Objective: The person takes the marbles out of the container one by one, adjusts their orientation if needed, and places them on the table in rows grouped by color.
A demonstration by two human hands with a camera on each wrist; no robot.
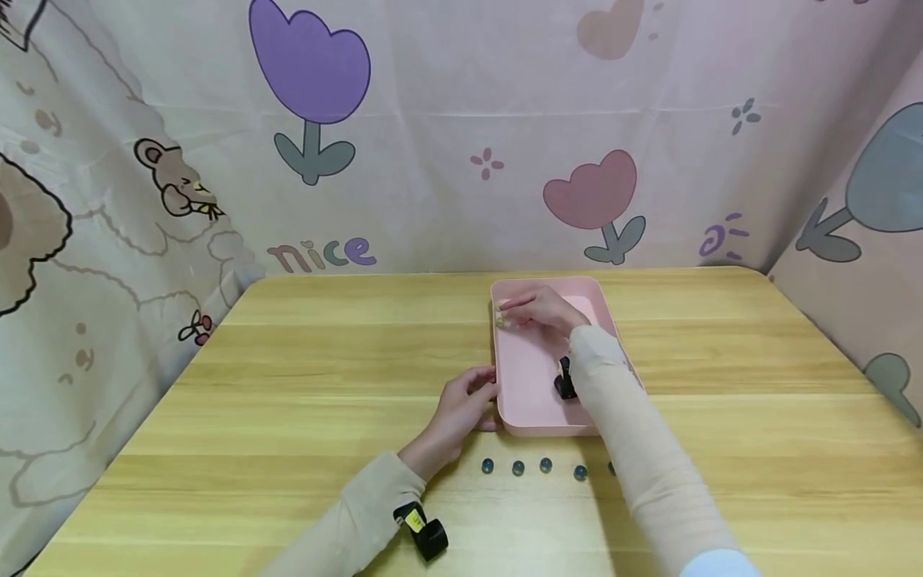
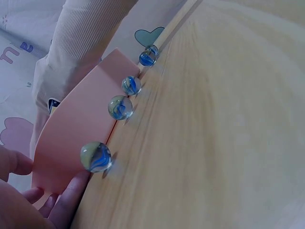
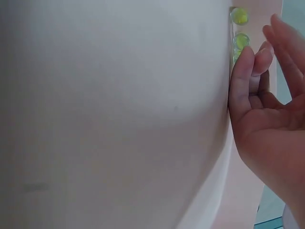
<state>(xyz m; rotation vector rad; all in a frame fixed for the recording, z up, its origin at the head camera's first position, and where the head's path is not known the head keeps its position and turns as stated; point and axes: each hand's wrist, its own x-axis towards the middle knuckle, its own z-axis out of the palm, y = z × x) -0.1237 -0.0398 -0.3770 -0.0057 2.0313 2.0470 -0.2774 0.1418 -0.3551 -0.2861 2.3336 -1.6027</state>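
A shallow pink tray (image 1: pixel 534 385) lies on the wooden table. My left hand (image 1: pixel 465 405) rests against its near left side, fingers along the wall and thumb by the rim. Inside the tray, along its left wall, sit small yellow-green glass marbles (image 3: pixel 239 15). My right hand (image 1: pixel 537 308) reaches over the tray to these marbles, thumb and index finger bent close together. The thumb tip partly hides one marble, and I cannot tell whether the fingers pinch it. Several clear marbles with blue swirls (image 1: pixel 518 468) stand in a row before the tray's near edge.
The right forearm sleeve (image 1: pixel 642 449) crosses above the tray's right side and covers the end of the marble row. A black wrist camera (image 1: pixel 425 533) sits on the left sleeve. Behind the table (image 1: pixel 324 385) hangs a printed cloth (image 1: pixel 447 104), with more cloth at both sides.
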